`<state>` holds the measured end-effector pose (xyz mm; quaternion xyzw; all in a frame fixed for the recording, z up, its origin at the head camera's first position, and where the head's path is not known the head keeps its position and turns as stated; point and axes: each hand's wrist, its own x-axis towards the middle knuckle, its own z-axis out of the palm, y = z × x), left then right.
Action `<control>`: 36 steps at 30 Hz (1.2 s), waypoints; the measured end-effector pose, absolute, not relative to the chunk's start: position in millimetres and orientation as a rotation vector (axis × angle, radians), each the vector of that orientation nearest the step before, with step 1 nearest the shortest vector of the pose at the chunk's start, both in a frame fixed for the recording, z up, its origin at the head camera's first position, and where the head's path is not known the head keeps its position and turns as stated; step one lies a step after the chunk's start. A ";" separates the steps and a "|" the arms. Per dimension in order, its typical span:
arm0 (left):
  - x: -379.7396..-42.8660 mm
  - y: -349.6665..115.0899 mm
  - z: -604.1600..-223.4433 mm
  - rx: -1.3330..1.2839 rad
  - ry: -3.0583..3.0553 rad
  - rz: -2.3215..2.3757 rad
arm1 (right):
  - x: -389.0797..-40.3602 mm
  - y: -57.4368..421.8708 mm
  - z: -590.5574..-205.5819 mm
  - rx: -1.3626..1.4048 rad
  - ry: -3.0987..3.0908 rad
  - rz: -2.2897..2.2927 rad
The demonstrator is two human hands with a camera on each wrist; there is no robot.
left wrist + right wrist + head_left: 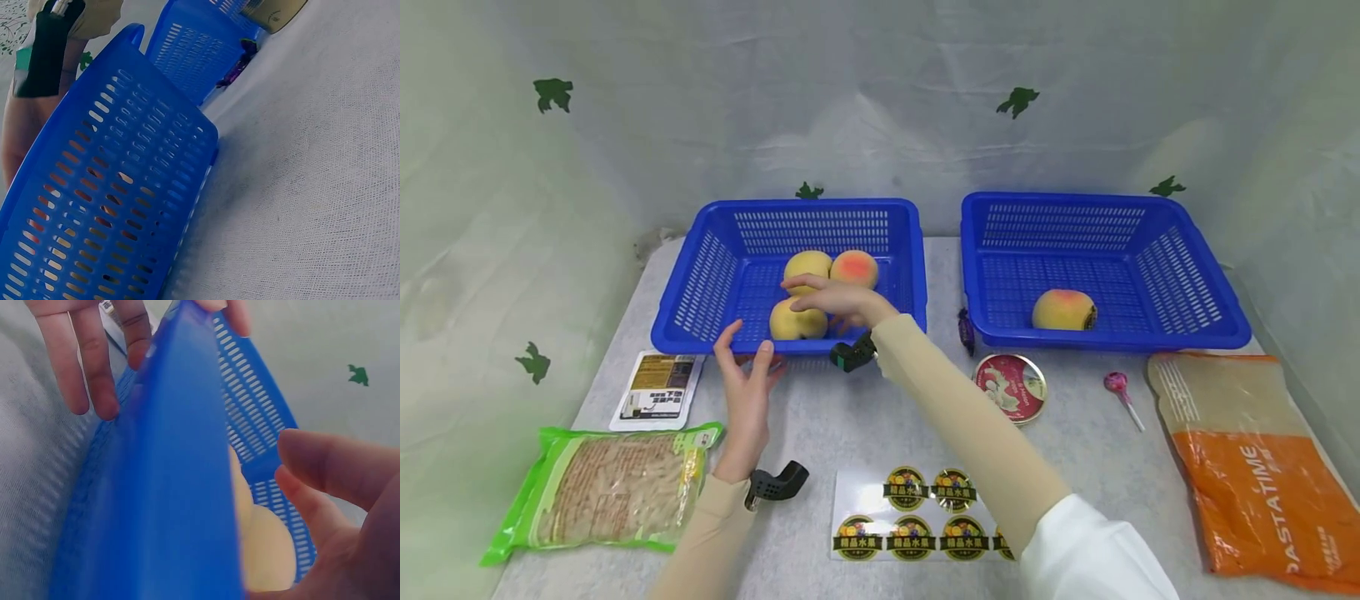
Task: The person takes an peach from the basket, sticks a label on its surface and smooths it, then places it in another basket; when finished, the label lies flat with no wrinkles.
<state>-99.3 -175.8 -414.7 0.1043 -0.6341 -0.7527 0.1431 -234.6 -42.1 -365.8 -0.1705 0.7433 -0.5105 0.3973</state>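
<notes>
Three yellow peaches lie in the left blue basket [692, 287]: a front peach [790, 323], a back peach [808, 265] and a red-blushed peach [854, 268]. My right hand [842, 300] reaches over the basket's front rim, fingers stretched above the front peach. In the right wrist view its thumb and finger [331, 462] stand apart with nothing between them. My left hand [747, 392] is at the front rim with fingers spread, holding nothing; whether it touches the rim I cannot tell. Another peach [1060, 310], with a dark sticker on its side, lies in the right blue basket [1210, 287].
A sheet of round black-and-gold stickers [917, 518] lies in front. Around it are a green-edged bag [613, 487], a white packet [658, 392], a red round tin [1011, 387], a purple-wrapped candy [966, 331], a lollipop [1117, 384] and an orange pasta bag [1255, 475].
</notes>
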 end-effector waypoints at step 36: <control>-103.2 -179.0 -425.5 0.264 -1.785 -2.169 | -234.0 12.2 -329.9 -0.496 1.788 -1.666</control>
